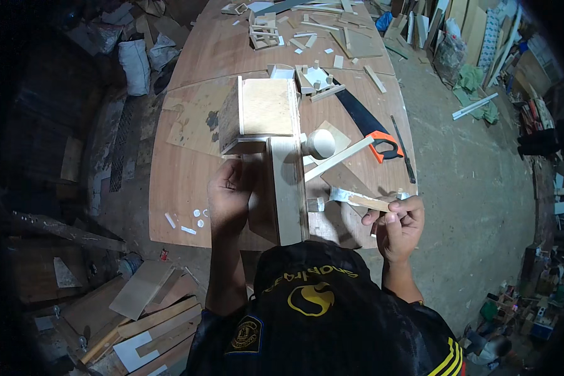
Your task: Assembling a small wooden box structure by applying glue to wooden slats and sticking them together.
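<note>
My right hand [402, 227] pinches a flat wooden stick [366, 200] between thumb and fingers. White paste, which looks like glue, coats its far end. In front of me stands a wooden box-shaped assembly [266, 106] with a pale top panel and a long board [287, 188] running toward my chest. A round pale wooden knob [320, 144] sits at its right side. My left hand [227, 188] is closed at the assembly's left side, its fingers curled against the wood and partly in shadow. A small wooden block [316, 204] lies right of the long board.
A handsaw [363, 119] with an orange and black handle lies on the wooden worktable [194, 94]. A pale strip [339, 158] lies near it, and a thin dark bar [403, 150] by the right edge. Offcuts and small wooden frames [264, 34] cover the far end. Boards [144, 288] lean at lower left.
</note>
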Motion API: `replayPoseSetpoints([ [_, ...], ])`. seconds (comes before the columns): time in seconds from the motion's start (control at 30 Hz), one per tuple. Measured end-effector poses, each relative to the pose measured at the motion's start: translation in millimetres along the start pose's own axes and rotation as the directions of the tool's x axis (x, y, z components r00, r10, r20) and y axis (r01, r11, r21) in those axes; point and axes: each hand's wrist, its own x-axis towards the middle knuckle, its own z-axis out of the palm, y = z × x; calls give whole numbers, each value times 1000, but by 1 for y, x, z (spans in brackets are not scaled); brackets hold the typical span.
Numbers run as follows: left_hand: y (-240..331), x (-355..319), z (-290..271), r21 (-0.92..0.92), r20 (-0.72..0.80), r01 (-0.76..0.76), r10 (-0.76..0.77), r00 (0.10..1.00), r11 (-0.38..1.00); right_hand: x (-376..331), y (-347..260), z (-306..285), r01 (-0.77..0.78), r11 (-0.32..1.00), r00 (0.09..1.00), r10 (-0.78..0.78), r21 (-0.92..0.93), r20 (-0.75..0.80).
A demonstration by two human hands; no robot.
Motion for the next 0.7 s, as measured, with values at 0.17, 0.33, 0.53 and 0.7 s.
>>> replayPoseSetpoints([
  [0.17,10,-2,8,-47,-1,18,-18,1000,999,4,-3,7,31,999,994,-27,-39,108],
  [0.33,5,-1,4,-47,21,24,-23,1000,999,5,2,6,-25,1000,999,26,18,-34],
  [0.53,3,-1,7,-52,7,21,-21,1000,998,6,7,7,-2,993,998,-6,121,68],
  [0.7,11,-3,11,-42,4,15,-15,1000,999,9,12,2,-6,985,1000,5,174,5],
])
